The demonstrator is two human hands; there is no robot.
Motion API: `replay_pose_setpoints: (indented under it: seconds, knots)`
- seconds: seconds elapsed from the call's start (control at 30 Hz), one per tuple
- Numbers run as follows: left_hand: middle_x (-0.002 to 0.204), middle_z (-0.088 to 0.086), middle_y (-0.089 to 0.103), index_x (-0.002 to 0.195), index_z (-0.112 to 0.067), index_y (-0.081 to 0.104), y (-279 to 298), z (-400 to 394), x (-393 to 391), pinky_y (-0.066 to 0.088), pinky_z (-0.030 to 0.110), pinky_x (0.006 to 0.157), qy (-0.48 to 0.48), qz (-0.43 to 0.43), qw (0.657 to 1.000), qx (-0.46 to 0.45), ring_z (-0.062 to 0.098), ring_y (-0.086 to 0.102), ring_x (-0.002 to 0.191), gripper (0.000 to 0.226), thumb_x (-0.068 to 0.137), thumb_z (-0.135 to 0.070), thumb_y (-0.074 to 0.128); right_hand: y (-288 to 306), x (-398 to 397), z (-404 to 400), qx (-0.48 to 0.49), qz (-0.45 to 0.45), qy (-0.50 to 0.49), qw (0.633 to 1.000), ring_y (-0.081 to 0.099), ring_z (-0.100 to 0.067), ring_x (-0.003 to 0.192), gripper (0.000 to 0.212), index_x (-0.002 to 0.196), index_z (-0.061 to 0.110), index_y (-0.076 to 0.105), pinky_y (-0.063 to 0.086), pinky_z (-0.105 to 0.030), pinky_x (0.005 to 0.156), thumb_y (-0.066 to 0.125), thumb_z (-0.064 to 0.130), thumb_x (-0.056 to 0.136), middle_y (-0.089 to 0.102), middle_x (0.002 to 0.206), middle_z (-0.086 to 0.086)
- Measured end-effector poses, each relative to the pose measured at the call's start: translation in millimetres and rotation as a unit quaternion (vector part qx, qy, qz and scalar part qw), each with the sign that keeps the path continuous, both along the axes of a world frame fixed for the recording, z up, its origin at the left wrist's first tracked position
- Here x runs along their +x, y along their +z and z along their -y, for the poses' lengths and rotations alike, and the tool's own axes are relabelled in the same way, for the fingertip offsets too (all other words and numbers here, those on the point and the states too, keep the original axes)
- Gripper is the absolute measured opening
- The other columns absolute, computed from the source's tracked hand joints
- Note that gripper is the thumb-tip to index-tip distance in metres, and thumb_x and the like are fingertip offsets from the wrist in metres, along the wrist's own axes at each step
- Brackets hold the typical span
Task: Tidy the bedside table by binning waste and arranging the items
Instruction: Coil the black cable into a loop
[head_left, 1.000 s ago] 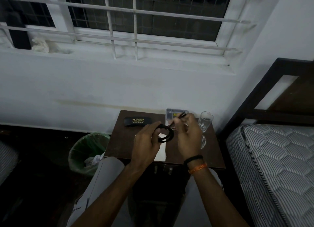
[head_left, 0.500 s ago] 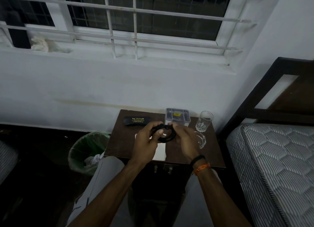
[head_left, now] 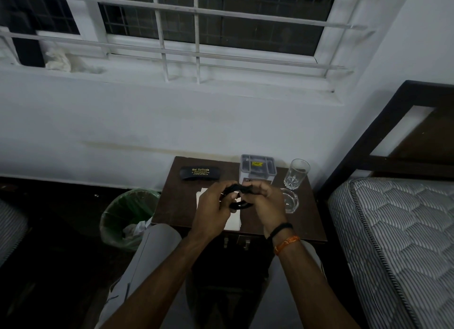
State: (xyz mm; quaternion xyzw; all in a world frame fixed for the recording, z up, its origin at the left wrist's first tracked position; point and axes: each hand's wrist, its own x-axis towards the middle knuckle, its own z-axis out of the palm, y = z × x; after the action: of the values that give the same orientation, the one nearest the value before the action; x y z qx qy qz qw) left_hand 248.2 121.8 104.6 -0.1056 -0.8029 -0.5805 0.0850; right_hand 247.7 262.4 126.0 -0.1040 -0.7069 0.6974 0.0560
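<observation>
A coiled black cable (head_left: 239, 204) hangs above the dark brown bedside table (head_left: 177, 205). My left hand (head_left: 212, 209) and my right hand (head_left: 264, 200) both grip the coil, fingers closed around its top. Beneath my hands lies a white paper (head_left: 234, 221), partly hidden. A black spectacle case (head_left: 200, 173) with gold lettering rests at the table's back left. A clear plastic box (head_left: 258, 167) stands at the back middle. Beside it stands an upright drinking glass (head_left: 296, 173), with a glass ashtray (head_left: 290, 200) in front of it.
A bin with a green liner (head_left: 127, 218), holding crumpled paper, stands on the floor left of the table. A striped mattress (head_left: 398, 242) and dark headboard (head_left: 405, 137) lie to the right. A white wall and barred window rise behind. My knees are under the table front.
My right hand came down from the plastic box and closed on the coil beside my left hand. The loose cable end it held is now gathered into the coil.
</observation>
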Motion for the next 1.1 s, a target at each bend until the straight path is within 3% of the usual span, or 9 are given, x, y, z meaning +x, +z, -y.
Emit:
replay_pose_setpoints:
  seconds: [0.1, 0.27, 0.4, 0.5, 0.63, 0.77, 0.93, 1.0, 1.1]
  knots:
    - [0.110, 0.003, 0.066, 0.121, -0.016, 0.064, -0.3, -0.1, 0.1, 0.060, 0.022, 0.065, 0.001, -0.003, 1.000, -0.015, 0.022, 0.068, 0.092, 0.027, 0.097, -0.006, 0.055, 0.7, 1.8, 0.2, -0.039, 0.037, 0.007, 0.999, 0.069, -0.014, 0.082, 0.022, 0.090, 0.006, 0.074, 0.053, -0.026, 0.074, 0.068, -0.009, 0.076, 0.075, 0.086, -0.002]
    - [0.106, -0.004, 0.070, 0.116, -0.024, 0.067, -2.9, 3.4, -4.7, 0.060, 0.042, 0.079, 0.016, -0.004, 0.999, -0.033, 0.017, 0.070, 0.091, 0.030, 0.094, -0.007, 0.057, 0.0, 1.6, -4.1, -0.086, 0.083, 0.078, 0.990, 0.064, -0.021, 0.077, 0.028, 0.096, 0.016, 0.071, 0.046, -0.038, 0.074, 0.067, 0.009, 0.069, 0.071, 0.084, -0.006]
    - [0.102, -0.002, 0.071, 0.114, -0.024, 0.068, -0.6, 1.9, -6.8, 0.060, 0.043, 0.076, 0.029, -0.005, 0.998, -0.049, 0.013, 0.071, 0.079, 0.032, 0.092, -0.004, 0.057, 1.3, 4.1, -2.1, -0.123, 0.058, 0.130, 0.982, 0.056, -0.013, 0.066, 0.041, 0.109, 0.012, 0.066, 0.044, -0.029, 0.060, 0.058, 0.010, 0.069, 0.064, 0.081, -0.004]
    - [0.102, -0.004, 0.071, 0.112, -0.029, 0.068, 2.8, -0.1, -5.7, 0.061, 0.041, 0.075, 0.044, -0.013, 0.998, -0.050, 0.014, 0.071, 0.078, 0.037, 0.091, 0.000, 0.057, 4.3, 5.3, -1.1, -0.102, 0.059, 0.132, 0.984, 0.056, -0.013, 0.065, 0.037, 0.108, 0.012, 0.065, 0.042, -0.028, 0.054, 0.059, 0.006, 0.072, 0.063, 0.084, -0.004]
    - [0.099, -0.002, 0.070, 0.113, -0.025, 0.071, 4.7, 1.5, -2.7, 0.057, 0.033, 0.082, 0.065, -0.040, 0.994, -0.079, 0.013, 0.067, 0.083, 0.038, 0.088, 0.002, 0.061, 5.0, 3.8, 0.0, 0.014, 0.076, 0.089, 0.993, 0.061, -0.014, 0.067, 0.033, 0.108, 0.011, 0.060, 0.044, -0.025, 0.054, 0.069, 0.000, 0.078, 0.070, 0.087, -0.007]
    - [0.100, 0.006, 0.072, 0.117, -0.015, 0.072, 7.0, 3.4, -3.2, 0.056, 0.035, 0.083, 0.057, -0.064, 0.989, -0.119, 0.018, 0.066, 0.087, 0.036, 0.086, 0.002, 0.064, -2.2, 3.8, 1.6, 0.093, 0.056, 0.078, 0.991, 0.071, -0.020, 0.079, 0.045, 0.097, 0.017, 0.061, 0.058, -0.034, 0.070, 0.087, 0.021, 0.062, 0.074, 0.090, -0.006]
    - [0.093, 0.007, 0.072, 0.113, -0.016, 0.073, 9.4, 2.0, -2.5, 0.055, 0.033, 0.074, 0.044, -0.080, 0.983, -0.161, 0.019, 0.067, 0.079, 0.033, 0.085, 0.000, 0.065, -7.0, 5.0, 2.3, 0.184, 0.076, 0.048, 0.979, 0.069, -0.019, 0.069, 0.026, 0.085, 0.031, 0.059, 0.060, -0.037, 0.055, 0.071, 0.013, 0.071, 0.071, 0.081, 0.003]
    - [0.089, 0.006, 0.070, 0.114, -0.017, 0.073, 9.3, 0.5, -2.7, 0.053, 0.031, 0.071, 0.042, -0.089, 0.979, -0.176, 0.019, 0.064, 0.077, 0.033, 0.086, -0.002, 0.064, -8.3, 4.3, 2.8, 0.284, 0.059, 0.025, 0.957, 0.069, -0.018, 0.074, 0.021, 0.084, 0.033, 0.060, 0.061, -0.042, 0.064, 0.066, 0.018, 0.071, 0.070, 0.081, 0.007]
    - [0.090, 0.006, 0.068, 0.112, -0.018, 0.072, 7.4, 0.0, -6.0, 0.053, 0.032, 0.073, 0.050, -0.089, 0.978, -0.184, 0.020, 0.065, 0.078, 0.031, 0.086, -0.004, 0.063, -8.0, 5.0, 3.4, 0.431, 0.033, -0.017, 0.902, 0.064, -0.019, 0.079, 0.010, 0.081, 0.027, 0.059, 0.052, -0.032, 0.069, 0.067, 0.028, 0.075, 0.063, 0.078, 0.009]
